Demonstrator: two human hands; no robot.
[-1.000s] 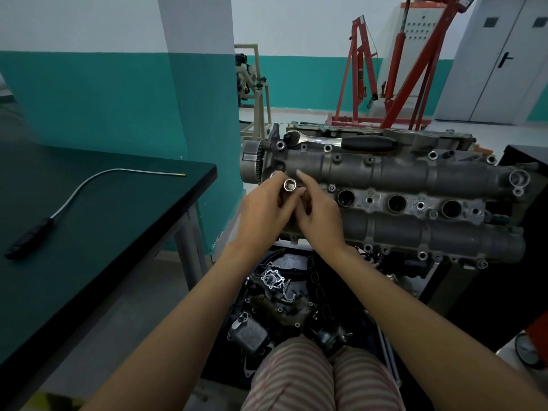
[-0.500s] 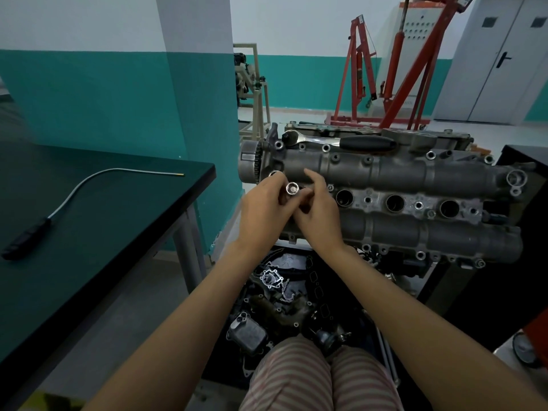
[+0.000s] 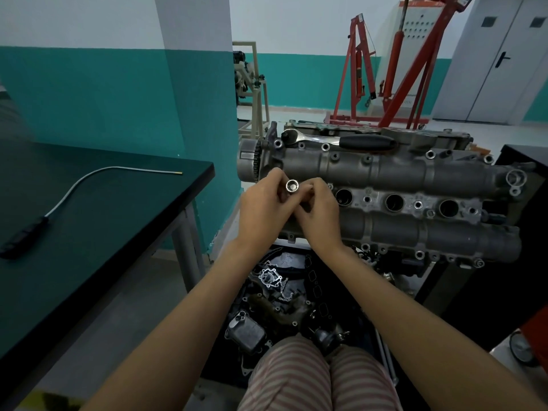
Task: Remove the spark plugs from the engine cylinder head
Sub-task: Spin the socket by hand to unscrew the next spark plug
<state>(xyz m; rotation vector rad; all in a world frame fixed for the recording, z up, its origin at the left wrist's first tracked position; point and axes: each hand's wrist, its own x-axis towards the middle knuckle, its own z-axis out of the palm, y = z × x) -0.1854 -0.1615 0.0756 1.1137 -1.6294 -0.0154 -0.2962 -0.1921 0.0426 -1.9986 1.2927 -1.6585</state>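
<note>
Three open plug wells show along the middle of the cylinder head, and the fourth at the near end sits behind the hands, so can't tell what's in it. Both hands are bunched over that spot: left hand has its fingers curled round a chrome spark plug socket with the open end facing up at the camera, and right hand pinches the lower part of it with curled fingers. Compared with a second ago the right index finger, which was sticking out straight past the socket, has folded in, and the socket looks turned a touch. My guess is the person is twisting by hand, either seating the socket or spinning a loosened plug out. No plug visible yet, too hidden to say. Ratchet stays parked on top of the head, and the flexible pickup tool hasn't moved on the counter.
</note>
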